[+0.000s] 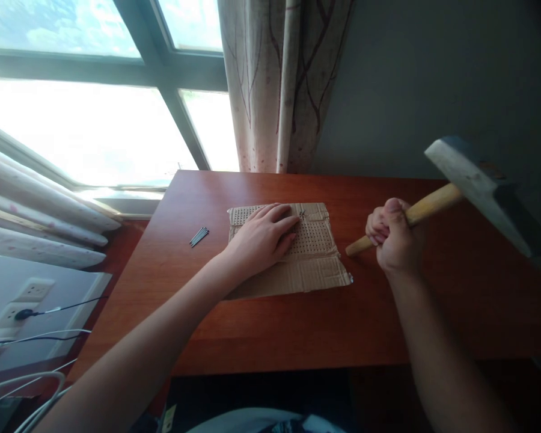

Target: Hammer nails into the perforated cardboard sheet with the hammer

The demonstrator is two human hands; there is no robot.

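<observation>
My right hand (394, 237) is wrapped round the wooden handle of a hammer (437, 201), raised at the right with its metal head up and to the right. The handle's butt end sticks out to the left of my fist. My left hand (264, 237) lies on a creased piece of brown cardboard (293, 276) with its fingers stretched out over it. Rows of small holes cover the cardboard's upper part. Small dark bits, too small to make out, show just beyond my left fingertips. Left of the cardboard lies a small bunch of nails (199, 236).
The reddish-brown wooden table (252, 337) carries all of this. A window and a patterned curtain (265, 84) stand behind its far left edge. Wall sockets (22, 304) with a plug and several cables are at the lower left. A grey wall rises at the back right.
</observation>
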